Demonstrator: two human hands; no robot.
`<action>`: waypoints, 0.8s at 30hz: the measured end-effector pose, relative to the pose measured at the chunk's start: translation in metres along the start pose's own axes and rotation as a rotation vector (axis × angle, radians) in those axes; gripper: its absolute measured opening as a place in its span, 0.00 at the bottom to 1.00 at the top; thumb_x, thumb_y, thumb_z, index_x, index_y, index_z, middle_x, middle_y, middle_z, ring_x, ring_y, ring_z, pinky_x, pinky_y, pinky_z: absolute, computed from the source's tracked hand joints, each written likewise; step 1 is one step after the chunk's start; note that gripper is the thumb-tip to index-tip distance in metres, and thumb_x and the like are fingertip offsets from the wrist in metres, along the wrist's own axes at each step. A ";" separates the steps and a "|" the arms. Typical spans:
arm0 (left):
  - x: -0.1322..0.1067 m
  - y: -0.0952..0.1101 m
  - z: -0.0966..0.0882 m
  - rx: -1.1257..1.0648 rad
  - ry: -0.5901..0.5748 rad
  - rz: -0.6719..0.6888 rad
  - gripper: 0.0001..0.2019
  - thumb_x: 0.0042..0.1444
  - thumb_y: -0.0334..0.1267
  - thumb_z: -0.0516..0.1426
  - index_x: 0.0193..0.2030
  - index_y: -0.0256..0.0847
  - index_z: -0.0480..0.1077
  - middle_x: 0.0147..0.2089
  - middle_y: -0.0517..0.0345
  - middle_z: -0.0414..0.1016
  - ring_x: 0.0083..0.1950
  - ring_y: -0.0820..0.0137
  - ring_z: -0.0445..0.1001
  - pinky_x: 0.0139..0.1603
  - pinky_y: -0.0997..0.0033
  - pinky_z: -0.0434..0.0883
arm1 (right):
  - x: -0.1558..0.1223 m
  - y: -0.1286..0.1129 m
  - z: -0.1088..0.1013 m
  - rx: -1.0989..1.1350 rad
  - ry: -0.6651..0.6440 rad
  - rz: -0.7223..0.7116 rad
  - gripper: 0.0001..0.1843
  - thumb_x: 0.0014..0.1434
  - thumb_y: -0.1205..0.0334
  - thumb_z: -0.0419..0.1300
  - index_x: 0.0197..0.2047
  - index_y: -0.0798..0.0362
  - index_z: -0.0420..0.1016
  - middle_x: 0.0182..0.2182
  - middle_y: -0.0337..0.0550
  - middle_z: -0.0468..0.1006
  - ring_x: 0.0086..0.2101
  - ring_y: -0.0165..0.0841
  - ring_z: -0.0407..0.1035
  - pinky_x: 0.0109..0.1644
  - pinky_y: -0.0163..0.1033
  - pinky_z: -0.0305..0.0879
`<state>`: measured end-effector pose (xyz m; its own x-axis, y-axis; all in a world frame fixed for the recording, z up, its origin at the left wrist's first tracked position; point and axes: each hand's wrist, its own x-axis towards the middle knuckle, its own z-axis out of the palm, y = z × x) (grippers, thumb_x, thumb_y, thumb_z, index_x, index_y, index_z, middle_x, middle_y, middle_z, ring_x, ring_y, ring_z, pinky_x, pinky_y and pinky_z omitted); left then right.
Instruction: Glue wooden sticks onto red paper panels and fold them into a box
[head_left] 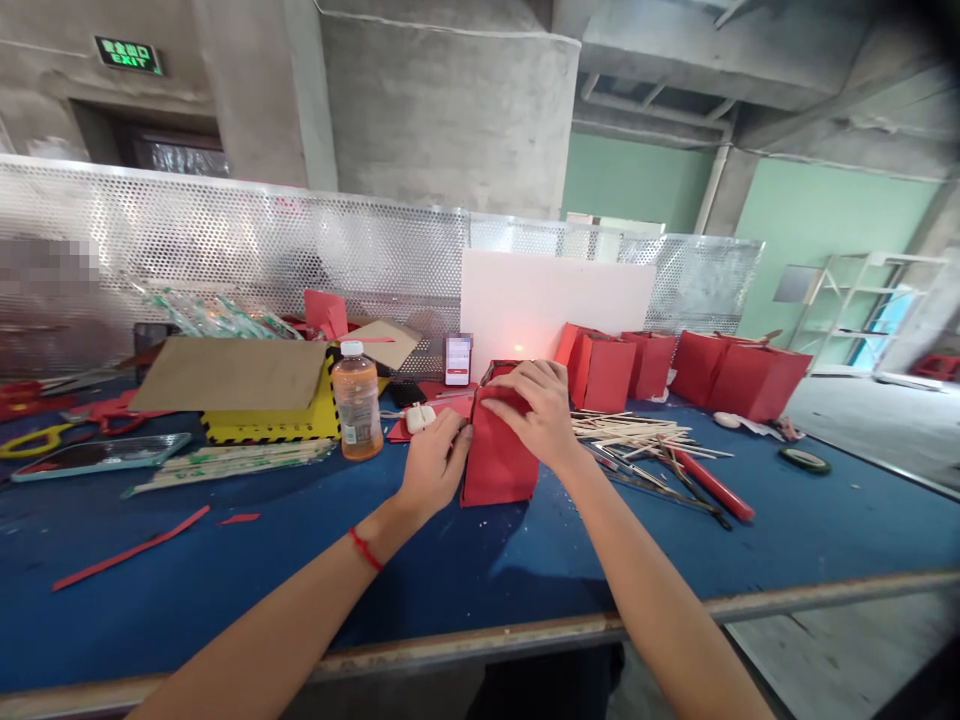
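Note:
A red paper box (501, 462) stands upright on the blue tabletop in front of me, its dark-edged top rim partly hidden by fingers. My left hand (436, 462) is closed against the box's left side, thumb along the near edge. From the right, my right hand (536, 402) reaches over the top and grips the upper edge between thumb and fingers. Just behind my left hand lies a white earphone case (420, 417). A lit phone (458, 361) is propped upright beyond the box.
More red paper boxes (609, 372) stand at the back right. Nearer are loose wooden sticks (637, 436), a red tube (716, 487) and a tape roll (805, 460). An orange drink bottle (358, 405), a yellow box (262, 425) and scissors (37, 440) are at left.

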<state>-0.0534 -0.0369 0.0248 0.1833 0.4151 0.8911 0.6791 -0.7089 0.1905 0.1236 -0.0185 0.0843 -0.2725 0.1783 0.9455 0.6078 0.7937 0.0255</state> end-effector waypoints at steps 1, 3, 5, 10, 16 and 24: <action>0.000 0.000 -0.001 0.021 -0.007 0.010 0.13 0.67 0.37 0.45 0.30 0.41 0.59 0.28 0.60 0.63 0.30 0.71 0.63 0.32 0.71 0.59 | 0.000 -0.001 0.000 -0.016 -0.007 0.006 0.12 0.61 0.49 0.61 0.38 0.48 0.78 0.33 0.39 0.78 0.38 0.35 0.67 0.51 0.45 0.54; 0.002 0.001 -0.003 0.075 -0.029 0.032 0.14 0.67 0.37 0.44 0.30 0.41 0.60 0.29 0.58 0.64 0.30 0.70 0.64 0.33 0.70 0.60 | 0.002 -0.003 -0.001 -0.047 -0.033 0.030 0.14 0.61 0.46 0.60 0.38 0.47 0.78 0.33 0.39 0.77 0.39 0.36 0.67 0.51 0.45 0.54; 0.004 0.003 -0.006 0.146 -0.046 0.038 0.15 0.67 0.38 0.43 0.30 0.41 0.61 0.30 0.57 0.65 0.32 0.69 0.65 0.34 0.69 0.61 | 0.003 -0.005 -0.002 -0.069 -0.062 0.048 0.14 0.62 0.47 0.58 0.39 0.47 0.78 0.34 0.40 0.78 0.40 0.36 0.67 0.52 0.45 0.54; 0.009 0.005 -0.010 0.337 -0.083 0.030 0.16 0.68 0.38 0.41 0.33 0.40 0.64 0.33 0.54 0.69 0.34 0.68 0.69 0.33 0.69 0.60 | 0.006 -0.009 -0.002 -0.087 -0.101 0.048 0.14 0.68 0.55 0.52 0.40 0.46 0.78 0.36 0.40 0.79 0.41 0.36 0.67 0.52 0.46 0.53; 0.009 0.002 -0.009 0.396 -0.146 0.021 0.15 0.68 0.37 0.41 0.37 0.39 0.66 0.36 0.52 0.73 0.35 0.66 0.71 0.31 0.69 0.59 | 0.004 -0.009 0.004 -0.076 -0.128 0.065 0.14 0.68 0.55 0.52 0.38 0.46 0.78 0.36 0.39 0.80 0.42 0.36 0.68 0.55 0.47 0.50; 0.008 0.001 -0.006 0.357 -0.206 0.011 0.14 0.68 0.36 0.41 0.42 0.39 0.67 0.41 0.50 0.74 0.39 0.65 0.73 0.35 0.68 0.63 | 0.008 -0.005 0.005 0.045 -0.104 0.124 0.12 0.68 0.57 0.54 0.37 0.47 0.77 0.35 0.37 0.81 0.40 0.34 0.69 0.52 0.45 0.53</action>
<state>-0.0554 -0.0380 0.0341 0.3057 0.5401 0.7841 0.8738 -0.4862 -0.0058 0.1147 -0.0186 0.0898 -0.2745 0.3333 0.9020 0.6084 0.7866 -0.1056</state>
